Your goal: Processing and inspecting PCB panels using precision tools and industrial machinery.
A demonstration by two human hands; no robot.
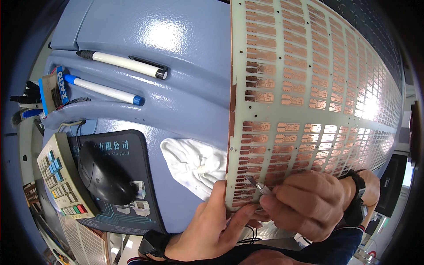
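Observation:
A large circuit board panel (276, 113), pale green with rows of small copper patterns, fills the right side of the head view. My left hand (212, 229) grips its near left corner, fingers along the left edge and thumb at the near edge. My right hand (311, 201) is closed around a slim silver craft knife (263, 188). The blade points to the far left and lies over the copper patterns near that corner; whether it touches them I cannot tell. A crumpled white cloth (194, 163) lies just left of the panel.
Two white pens, one black-tipped (123, 63) and one blue-capped (106, 90), lie on the blue-grey machine surface (194, 39). A small blue box (52, 90) stands left. A black mouse (104, 174) on a dark mouse pad (137, 152) sits beside a beige keypad (64, 179).

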